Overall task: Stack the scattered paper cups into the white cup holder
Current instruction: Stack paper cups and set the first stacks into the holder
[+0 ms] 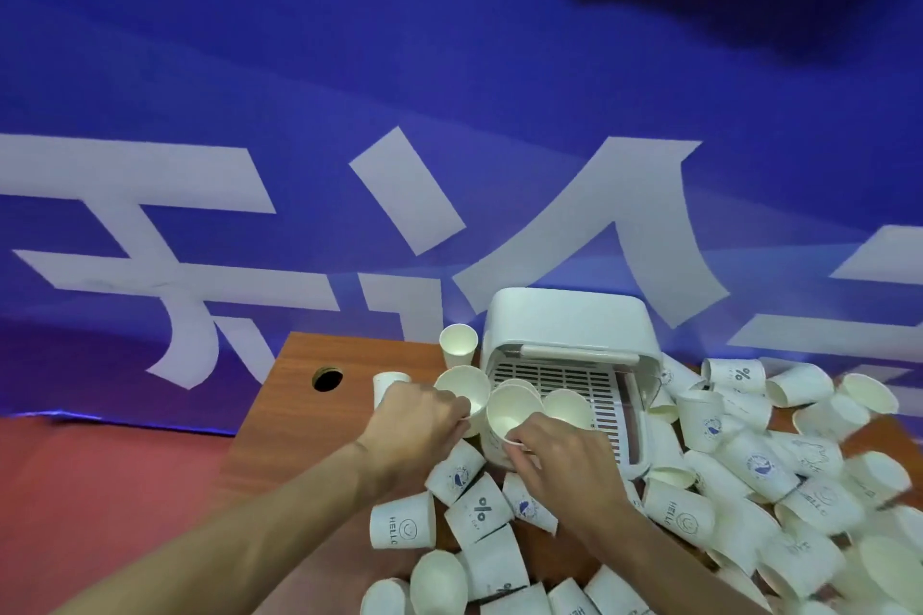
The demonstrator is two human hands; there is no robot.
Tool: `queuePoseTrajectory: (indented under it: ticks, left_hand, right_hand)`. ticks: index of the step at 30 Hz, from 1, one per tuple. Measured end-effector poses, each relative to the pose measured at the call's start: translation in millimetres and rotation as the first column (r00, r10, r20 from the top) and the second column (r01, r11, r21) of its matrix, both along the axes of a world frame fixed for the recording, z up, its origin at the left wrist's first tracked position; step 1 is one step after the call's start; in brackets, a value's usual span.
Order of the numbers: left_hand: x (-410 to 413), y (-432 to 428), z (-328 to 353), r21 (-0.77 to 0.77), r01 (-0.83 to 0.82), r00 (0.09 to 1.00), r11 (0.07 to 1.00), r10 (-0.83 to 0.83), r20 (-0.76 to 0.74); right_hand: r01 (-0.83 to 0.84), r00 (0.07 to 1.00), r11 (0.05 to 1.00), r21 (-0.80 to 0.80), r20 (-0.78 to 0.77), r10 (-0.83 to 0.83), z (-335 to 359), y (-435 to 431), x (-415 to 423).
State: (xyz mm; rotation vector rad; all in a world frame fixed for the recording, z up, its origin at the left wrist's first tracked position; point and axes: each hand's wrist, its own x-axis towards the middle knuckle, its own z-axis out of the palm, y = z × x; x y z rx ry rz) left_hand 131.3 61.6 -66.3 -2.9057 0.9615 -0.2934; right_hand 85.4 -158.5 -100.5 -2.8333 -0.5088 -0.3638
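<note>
Behind everything we see a blue backdrop with large white characters, and below it the wooden bench that carries the work. The scattered paper cups cover the right and near parts of the bench in a loose heap, most on their sides and some printed with logos. With so many lying loose, we judge that little of the task is done. The white cup holder sits at the far edge of the bench, on the left border of the heap. Its lid is open, so the slatted tray faces us and both hands can reach in from the front. Our left hand curls its fingers over the near rim of a first cup, mouth toward us, just left of the holder's opening. Our right hand pinches the near rim of a second cup, which sits right at the opening, close against the first; we cannot tell whether the two touch. Gripping by the rim keeps the mouths clear, we think, so one cup can nest in another. A third cup rests on the tray just beyond the right hand. An upright cup stands alone left of the holder, and a small cable hole lies further left.
</note>
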Motion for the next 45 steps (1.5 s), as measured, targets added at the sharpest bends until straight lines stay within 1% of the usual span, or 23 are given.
queuePoseTrajectory:
  ticks: [4,8,10,14,18,22,27,30,36,45]
  left_hand:
    - [2,-33,-4,-0.001,0.006,1.000,1.000,-0.006,0.017]
    - [13,-48,-12,-0.052,-0.002,1.000,0.999,0.003,0.021]
    - [17,-50,-16,-0.089,-0.002,1.000,0.996,0.003,0.017]
    - [20,-50,-27,-0.164,0.019,1.000,0.986,-0.015,0.021]
    - [23,-51,-40,-0.188,0.046,0.999,0.981,-0.048,-0.007]
    - [29,-55,-45,-0.211,0.051,0.997,0.976,-0.060,-0.038]
    - [36,-61,-49,-0.265,0.070,0.994,0.962,-0.091,-0.066]
    - [38,-62,-59,-0.230,0.086,0.985,0.969,-0.117,-0.125]
    - [49,-66,-88,-0.231,0.103,0.946,0.967,-0.167,-0.278]
    - [61,-71,-98,-0.176,0.134,0.918,0.975,-0.189,-0.348]
  right_hand:
    - [0.110,0.993,0.990,0.094,0.028,-0.113,0,-50,-4]
    - [0.247,0.965,0.935,0.255,0.019,-0.260,-6,-87,1]
    - [0.253,0.964,0.920,0.299,0.008,-0.268,-14,-100,4]
    - [0.151,0.981,0.928,0.341,0.062,-0.182,-30,-110,11]
    - [0.045,0.991,0.943,0.328,0.105,-0.084,-47,-108,17]
    - [-0.004,0.997,0.944,0.331,0.080,-0.024,-59,-106,22]
    - [0.002,0.999,0.950,0.311,0.040,-0.016,-68,-102,27]
    - [0.007,1.000,0.958,0.287,-0.008,-0.005,-72,-100,32]
    - [0.016,0.995,0.991,0.133,-0.100,-0.003,-80,-93,46]
    - [0.075,0.990,0.992,0.101,-0.125,-0.062,-80,-83,55]
